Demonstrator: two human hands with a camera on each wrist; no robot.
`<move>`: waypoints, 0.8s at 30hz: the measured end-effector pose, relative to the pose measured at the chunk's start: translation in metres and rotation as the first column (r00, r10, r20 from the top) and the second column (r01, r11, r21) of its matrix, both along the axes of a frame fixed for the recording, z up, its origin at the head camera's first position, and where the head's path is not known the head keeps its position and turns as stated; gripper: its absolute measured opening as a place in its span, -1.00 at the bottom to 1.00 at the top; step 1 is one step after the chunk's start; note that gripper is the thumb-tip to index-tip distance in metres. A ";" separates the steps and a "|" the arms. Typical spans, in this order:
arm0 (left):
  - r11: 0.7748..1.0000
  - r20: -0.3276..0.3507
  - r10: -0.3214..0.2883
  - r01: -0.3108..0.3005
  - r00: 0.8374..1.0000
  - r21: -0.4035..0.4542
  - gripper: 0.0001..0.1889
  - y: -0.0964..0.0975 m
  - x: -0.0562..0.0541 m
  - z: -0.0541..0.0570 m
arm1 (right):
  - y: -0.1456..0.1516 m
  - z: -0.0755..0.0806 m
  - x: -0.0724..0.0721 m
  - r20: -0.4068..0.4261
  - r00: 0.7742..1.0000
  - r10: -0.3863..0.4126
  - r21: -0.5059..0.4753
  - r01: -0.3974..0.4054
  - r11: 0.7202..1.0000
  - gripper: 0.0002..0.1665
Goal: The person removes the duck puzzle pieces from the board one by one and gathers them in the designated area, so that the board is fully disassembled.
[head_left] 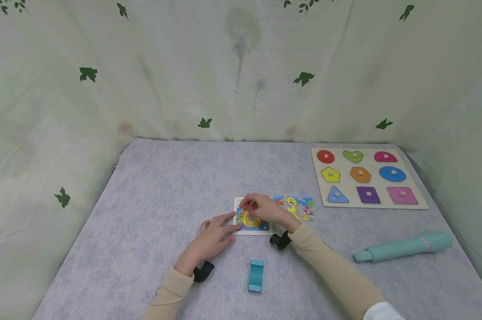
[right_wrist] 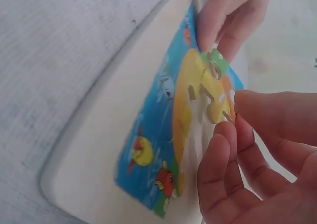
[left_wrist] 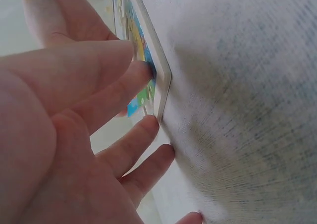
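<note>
On the grey tabletop (head_left: 177, 178), the left hand (head_left: 213, 239), fingers loosely spread, touches the left side of a white-framed jigsaw tray (head_left: 252, 233); beyond, over the tray, the right hand (head_left: 263, 209) pinches a yellow jigsaw piece (right_wrist: 219, 108) between thumb and fingers.
</note>
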State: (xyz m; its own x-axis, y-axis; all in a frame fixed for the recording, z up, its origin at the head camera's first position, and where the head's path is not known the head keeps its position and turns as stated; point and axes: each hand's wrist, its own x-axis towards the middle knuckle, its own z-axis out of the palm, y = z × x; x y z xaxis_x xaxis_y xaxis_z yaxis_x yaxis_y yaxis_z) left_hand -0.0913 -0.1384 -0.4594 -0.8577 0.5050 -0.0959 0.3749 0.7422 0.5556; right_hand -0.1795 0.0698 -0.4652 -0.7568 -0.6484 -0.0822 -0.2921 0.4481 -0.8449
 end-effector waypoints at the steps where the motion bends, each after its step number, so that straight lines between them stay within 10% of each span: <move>1: 1.000 -0.001 -0.001 0.001 1.000 -0.001 -0.61 0.000 0.000 0.000 | -0.001 -0.001 0.000 -0.014 1.000 0.006 0.004 -0.006 1.000 -0.63; 16: 1.000 -0.015 0.001 -0.001 1.000 0.000 -0.62 -0.002 0.001 -0.002 | -0.003 -0.004 -0.001 -0.111 0.994 0.019 0.014 -0.018 1.000 -0.73; 24: 1.000 -0.006 0.012 -0.013 1.000 -0.005 -0.61 -0.001 0.001 -0.002 | 0.026 0.006 -0.004 0.032 0.996 -0.088 -0.038 0.089 0.995 -0.78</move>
State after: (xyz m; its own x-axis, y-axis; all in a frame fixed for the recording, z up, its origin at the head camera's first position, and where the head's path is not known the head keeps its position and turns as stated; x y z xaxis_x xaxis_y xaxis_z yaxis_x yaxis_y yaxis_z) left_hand -0.0908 -0.1395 -0.4615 -0.8645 0.4938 -0.0933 0.3688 0.7495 0.5497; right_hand -0.1838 0.0953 -0.4594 -0.8087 -0.5824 -0.0821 -0.2267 0.4375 -0.8702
